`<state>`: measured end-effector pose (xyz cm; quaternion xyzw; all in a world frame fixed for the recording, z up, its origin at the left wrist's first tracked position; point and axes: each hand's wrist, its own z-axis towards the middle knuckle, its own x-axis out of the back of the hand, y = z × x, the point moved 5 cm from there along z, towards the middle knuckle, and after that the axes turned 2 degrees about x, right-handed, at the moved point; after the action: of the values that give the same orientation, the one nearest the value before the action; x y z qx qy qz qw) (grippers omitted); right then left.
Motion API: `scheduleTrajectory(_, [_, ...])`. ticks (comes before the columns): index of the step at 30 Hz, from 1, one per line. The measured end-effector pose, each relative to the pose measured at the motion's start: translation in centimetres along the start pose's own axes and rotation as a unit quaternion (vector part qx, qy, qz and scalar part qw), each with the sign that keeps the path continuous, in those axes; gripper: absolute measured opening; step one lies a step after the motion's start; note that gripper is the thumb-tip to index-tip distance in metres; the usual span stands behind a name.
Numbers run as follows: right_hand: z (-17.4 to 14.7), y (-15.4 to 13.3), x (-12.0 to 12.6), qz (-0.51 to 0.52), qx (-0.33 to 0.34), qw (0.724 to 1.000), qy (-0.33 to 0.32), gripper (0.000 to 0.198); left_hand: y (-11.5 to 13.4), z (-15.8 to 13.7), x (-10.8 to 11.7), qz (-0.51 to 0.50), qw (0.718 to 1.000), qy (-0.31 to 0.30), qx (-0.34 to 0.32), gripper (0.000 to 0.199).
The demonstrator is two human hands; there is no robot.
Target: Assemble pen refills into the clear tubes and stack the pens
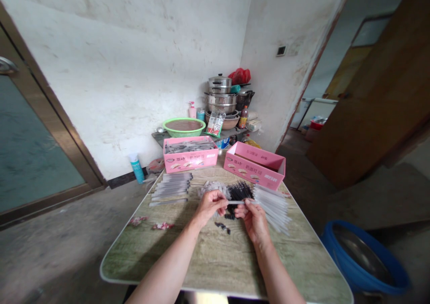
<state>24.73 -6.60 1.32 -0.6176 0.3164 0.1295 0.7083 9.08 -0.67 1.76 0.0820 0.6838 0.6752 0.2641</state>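
Note:
Between my two hands, above the middle of the table (221, 259), lies a thin translucent tube (236, 202), held level. My left hand (212, 204) pinches its left end, and my right hand (252, 216) has its right end between thumb and fingers. Just beyond are a heap of small whitish pieces (213, 188) and a bundle of thin black sticks (240, 191). Several small black pieces (223, 227) lie nearer me. To the right, loose translucent tubes (275, 210) are spread out; on the left, greyish tubes (171, 188) lie in a row.
Two pink boxes stand at the table's far edge: the left box (191, 160) holds greyish tubes, the right box (255, 172) has its inside partly visible. Behind are a green basin (184, 127) and stacked pots (221, 98). A blue tub (366, 257) sits on the floor at right.

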Motion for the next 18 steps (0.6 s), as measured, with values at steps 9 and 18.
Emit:
scheduleTrajectory(9, [0.18,0.18,0.36,0.003,0.007,1.000,0.008,0.030,-0.57,-0.05,0.37,0.064,0.997,0.007,0.030,0.054])
scheduleTrajectory(18, [0.06,0.09,0.12,0.004,0.005,1.000,0.003,0.031,-0.79,0.13,0.26,0.066,0.998,-0.005,0.018,0.049])
